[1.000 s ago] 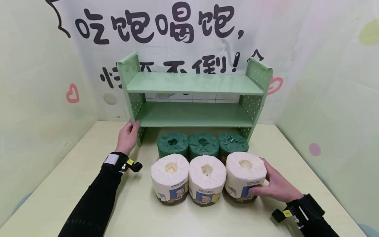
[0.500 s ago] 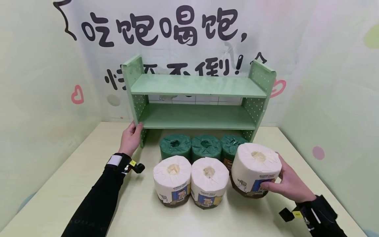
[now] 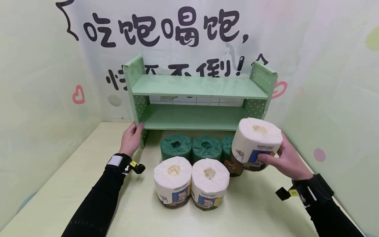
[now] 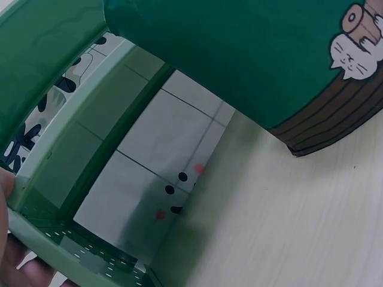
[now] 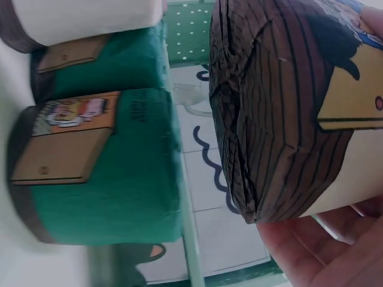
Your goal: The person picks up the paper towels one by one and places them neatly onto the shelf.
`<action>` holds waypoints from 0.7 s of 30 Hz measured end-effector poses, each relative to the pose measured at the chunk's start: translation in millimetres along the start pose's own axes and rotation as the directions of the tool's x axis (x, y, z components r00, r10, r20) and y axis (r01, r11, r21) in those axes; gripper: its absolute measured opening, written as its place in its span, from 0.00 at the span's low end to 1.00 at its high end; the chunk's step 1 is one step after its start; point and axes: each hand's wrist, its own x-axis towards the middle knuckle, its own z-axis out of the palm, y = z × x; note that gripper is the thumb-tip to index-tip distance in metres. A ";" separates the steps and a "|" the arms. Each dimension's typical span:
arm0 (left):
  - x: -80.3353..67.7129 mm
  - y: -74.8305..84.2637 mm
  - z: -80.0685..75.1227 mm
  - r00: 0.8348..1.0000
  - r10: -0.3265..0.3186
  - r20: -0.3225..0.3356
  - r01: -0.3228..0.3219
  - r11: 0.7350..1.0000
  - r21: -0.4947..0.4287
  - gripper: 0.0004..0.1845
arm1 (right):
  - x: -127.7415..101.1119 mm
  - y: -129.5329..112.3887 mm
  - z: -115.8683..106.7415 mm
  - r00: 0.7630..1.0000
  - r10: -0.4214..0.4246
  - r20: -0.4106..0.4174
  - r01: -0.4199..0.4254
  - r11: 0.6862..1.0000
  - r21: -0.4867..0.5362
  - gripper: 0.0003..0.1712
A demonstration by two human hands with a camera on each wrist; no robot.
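Observation:
My right hand (image 3: 288, 161) grips a white paper-wrapped toilet roll (image 3: 257, 143) from its right side, thumb across the printed front. The roll hangs in the air, and in the right wrist view its brown underside (image 5: 269, 119) shows. In the head view it partly hides the rightmost green toilet roll (image 3: 228, 148). My left hand (image 3: 131, 139) holds the left side panel of the green shelf (image 3: 198, 117) near the lower board, thumb in front; its other fingers show behind the panel in the left wrist view. Both boards of the shelf bear nothing.
Two white toilet rolls (image 3: 210, 184) stand side by side on the pale table (image 3: 133, 204). Behind them is a row of green toilet rolls (image 3: 176, 147), just before the shelf. Walls with printed cloth (image 3: 334, 108) close in the back and sides.
The right hand has lifted the white toilet roll off the table beside the other white rolls, first rightward, then up and toward the shelf. The left hand stays on the shelf's side panel.

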 end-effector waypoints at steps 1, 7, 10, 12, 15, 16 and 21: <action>0.1 0.2 0.0 1.000 0.002 0.000 -0.002 1.000 0.004 0.32 | 5.5 -1.2 -0.2 1.000 0.002 -0.001 -0.002 1.000 0.001 0.51; -1.4 1.4 -2.7 1.000 0.004 0.005 -0.004 1.000 -0.007 0.32 | 35.1 -5.1 0.8 0.998 0.068 0.001 -0.068 0.998 0.015 0.49; -2.1 1.3 -3.4 1.000 0.000 0.009 0.000 1.000 -0.008 0.32 | 46.7 -2.9 2.1 0.993 0.119 -0.005 -0.119 0.993 0.013 0.48; -2.0 0.1 -3.7 1.000 -0.003 0.012 0.003 1.000 -0.009 0.32 | 54.1 0.1 3.0 0.988 0.157 -0.005 -0.156 0.987 0.021 0.48; -1.2 -1.4 -3.5 1.000 -0.002 0.011 0.002 1.000 -0.009 0.32 | 65.5 5.1 4.4 0.977 0.213 -0.009 -0.213 0.977 0.030 0.48; -0.6 -1.8 -3.4 1.000 -0.001 0.011 0.001 1.000 -0.009 0.32 | 69.3 6.7 4.8 0.973 0.231 -0.010 -0.231 0.973 0.030 0.48; -1.0 -0.2 -2.2 1.000 0.000 0.011 0.000 1.000 -0.007 0.32 | 84.7 19.4 5.6 0.946 0.324 -0.029 -0.324 0.946 0.005 0.54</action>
